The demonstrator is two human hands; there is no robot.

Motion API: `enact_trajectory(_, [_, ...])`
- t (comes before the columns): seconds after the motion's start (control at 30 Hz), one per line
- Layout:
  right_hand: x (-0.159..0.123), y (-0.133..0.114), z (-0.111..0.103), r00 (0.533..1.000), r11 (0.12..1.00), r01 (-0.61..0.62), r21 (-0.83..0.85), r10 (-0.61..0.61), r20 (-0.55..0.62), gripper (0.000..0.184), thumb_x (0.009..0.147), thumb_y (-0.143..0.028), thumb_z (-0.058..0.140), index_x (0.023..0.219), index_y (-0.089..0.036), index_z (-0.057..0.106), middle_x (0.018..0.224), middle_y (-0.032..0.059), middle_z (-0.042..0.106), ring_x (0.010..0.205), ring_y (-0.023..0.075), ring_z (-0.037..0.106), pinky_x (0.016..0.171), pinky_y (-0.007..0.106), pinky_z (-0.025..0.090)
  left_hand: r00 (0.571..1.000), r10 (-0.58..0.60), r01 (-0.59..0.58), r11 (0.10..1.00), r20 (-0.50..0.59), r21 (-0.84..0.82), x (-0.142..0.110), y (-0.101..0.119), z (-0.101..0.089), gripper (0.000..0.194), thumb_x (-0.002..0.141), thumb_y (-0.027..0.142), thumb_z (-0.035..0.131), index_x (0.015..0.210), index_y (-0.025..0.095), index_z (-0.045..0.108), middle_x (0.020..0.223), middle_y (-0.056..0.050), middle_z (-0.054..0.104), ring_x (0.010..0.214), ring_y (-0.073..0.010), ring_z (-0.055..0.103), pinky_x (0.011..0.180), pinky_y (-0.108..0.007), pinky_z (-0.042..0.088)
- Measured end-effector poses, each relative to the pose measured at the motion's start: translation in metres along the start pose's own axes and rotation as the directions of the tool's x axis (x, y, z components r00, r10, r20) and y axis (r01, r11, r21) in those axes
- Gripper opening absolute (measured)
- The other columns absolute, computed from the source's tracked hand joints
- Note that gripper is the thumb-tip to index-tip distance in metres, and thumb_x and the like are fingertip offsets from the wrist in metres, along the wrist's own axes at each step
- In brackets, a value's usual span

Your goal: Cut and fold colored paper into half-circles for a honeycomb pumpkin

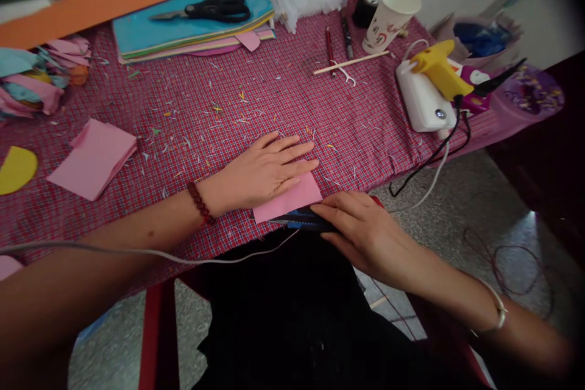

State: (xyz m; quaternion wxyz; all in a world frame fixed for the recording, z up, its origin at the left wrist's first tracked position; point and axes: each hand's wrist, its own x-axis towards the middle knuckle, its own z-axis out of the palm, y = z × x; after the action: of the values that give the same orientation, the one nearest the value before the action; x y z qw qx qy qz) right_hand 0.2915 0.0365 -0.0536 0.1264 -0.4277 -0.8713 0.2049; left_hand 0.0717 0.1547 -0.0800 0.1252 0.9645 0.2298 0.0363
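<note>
My left hand (260,170) lies flat with its fingers spread, pressing partly on a small pink paper piece (292,200) at the table's near edge. The paper's lower edge meets a slim black-and-blue tool (299,218). Around the tool's right end, the fingers of my right hand (354,219) are closed. Its exact kind I cannot make out, since the paper and my fingers cover parts of it. Left of my left hand sits a stack of folded pink paper (94,158), with a yellow rounded piece (19,169) beyond it.
Black-handled scissors (219,7) rest on blue sheets (137,33). A paper cup (390,18), a wooden stick (351,63) and a yellow glue gun (441,67) on a white box (418,97) stand at the right. A pale cable (150,251) crosses my left forearm. Paper scraps dot the checked cloth (292,97).
</note>
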Motion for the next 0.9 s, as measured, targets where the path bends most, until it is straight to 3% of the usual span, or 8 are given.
enact_trajectory(0.13, [0.005, -0.008, 0.001, 1.000, 1.000, -0.013, 0.017, 0.013, 0.012, 0.034, 0.092, -0.020, 0.054, 0.125, -0.013, 0.057, 0.109, 0.0137, 0.063, 0.098, 0.0263, 0.058, 0.084, 0.043, 0.050, 1.000, 0.005, -0.005, 1.000, -0.024, -0.017, 0.000, -0.001, 0.002, 0.044, 0.100, 0.036, 0.037, 0.143, 0.031, 0.042, 0.156, -0.002, 0.034, 0.144, -0.0229, 0.027, 0.117, -0.046, 0.012])
enact_trajectory(0.3, [-0.018, 0.003, -0.017, 0.998, 0.992, 0.006, 0.128, -0.014, 0.067, 0.037, 0.092, -0.020, 0.054, 0.129, -0.019, 0.055, 0.112, 0.0116, 0.062, 0.100, 0.0238, 0.059, 0.085, 0.041, 0.051, 1.000, 0.017, -0.017, 1.000, -0.004, -0.020, 0.001, -0.004, 0.004, 0.044, 0.100, 0.036, 0.037, 0.143, 0.030, 0.042, 0.156, -0.002, 0.034, 0.144, -0.0237, 0.026, 0.117, -0.047, 0.013])
enact_trajectory(0.4, [-0.023, 0.031, -0.031, 0.985, 0.989, -0.101, 0.111, 0.116, -0.129, 0.037, 0.092, -0.024, 0.055, 0.129, -0.024, 0.055, 0.110, 0.0106, 0.061, 0.101, 0.0256, 0.059, 0.085, 0.044, 0.052, 0.999, 0.030, -0.031, 0.999, -0.035, -0.026, -0.001, -0.004, 0.002, 0.049, 0.099, 0.039, 0.038, 0.147, 0.029, 0.036, 0.157, -0.004, 0.031, 0.145, -0.0242, 0.025, 0.117, -0.047, 0.012])
enact_trajectory(0.47, [-0.017, 0.055, -0.036, 0.935, 0.979, -0.200, 0.040, 0.203, -0.290, 0.036, 0.090, -0.025, 0.057, 0.125, -0.024, 0.058, 0.105, 0.0106, 0.061, 0.097, 0.0274, 0.060, 0.086, 0.047, 0.051, 0.996, 0.027, -0.032, 0.998, -0.086, -0.059, -0.005, -0.003, -0.002, 0.054, 0.098, 0.043, 0.038, 0.149, 0.027, 0.031, 0.158, -0.007, 0.030, 0.144, -0.0241, 0.026, 0.118, -0.047, 0.013])
enact_trajectory(0.53, [-0.008, 0.078, -0.037, 0.900, 0.965, -0.261, -0.025, 0.234, -0.368, 0.034, 0.087, -0.025, 0.059, 0.121, -0.021, 0.061, 0.100, 0.0105, 0.061, 0.094, 0.0280, 0.060, 0.085, 0.048, 0.051, 0.982, -0.056, 0.037, 0.993, -0.179, -0.109, -0.013, 0.001, -0.009, 0.056, 0.098, 0.044, 0.038, 0.149, 0.023, 0.029, 0.155, -0.009, 0.034, 0.141, -0.0235, 0.032, 0.117, -0.045, 0.020])
enact_trajectory(0.67, [0.008, 0.101, -0.035, 0.902, 0.943, -0.297, -0.150, 0.225, -0.369, 0.033, 0.084, -0.023, 0.061, 0.117, -0.018, 0.064, 0.099, 0.0116, 0.062, 0.093, 0.0293, 0.059, 0.083, 0.049, 0.050, 0.893, -0.342, 0.313, 0.939, -0.291, -0.142, -0.035, 0.015, -0.020, 0.049, 0.095, 0.042, 0.046, 0.138, 0.018, 0.045, 0.136, -0.012, 0.056, 0.126, -0.0253, 0.050, 0.107, -0.043, 0.039])
enact_trajectory(0.77, [0.015, 0.090, -0.032, 0.900, 0.945, -0.267, -0.190, 0.174, -0.399, 0.035, 0.084, -0.023, 0.063, 0.118, -0.020, 0.063, 0.109, 0.0128, 0.062, 0.100, 0.0319, 0.057, 0.085, 0.052, 0.046, 0.867, -0.440, 0.440, 0.896, -0.233, -0.055, -0.049, 0.032, -0.019, 0.049, 0.091, 0.042, 0.052, 0.132, 0.016, 0.050, 0.125, -0.013, 0.063, 0.114, -0.0296, 0.057, 0.098, -0.048, 0.045])
enact_trajectory(0.9, [0.036, 0.058, -0.021, 0.943, 0.999, -0.022, -0.047, 0.005, -0.334, 0.027, 0.091, -0.023, 0.056, 0.117, -0.021, 0.063, 0.112, 0.0105, 0.062, 0.104, 0.0261, 0.057, 0.088, 0.045, 0.045, 0.863, -0.472, 0.489, 0.870, -0.181, 0.061, -0.058, 0.054, -0.010, 0.052, 0.089, 0.039, 0.055, 0.134, 0.014, 0.047, 0.124, -0.016, 0.063, 0.112, -0.0330, 0.057, 0.094, -0.051, 0.045])
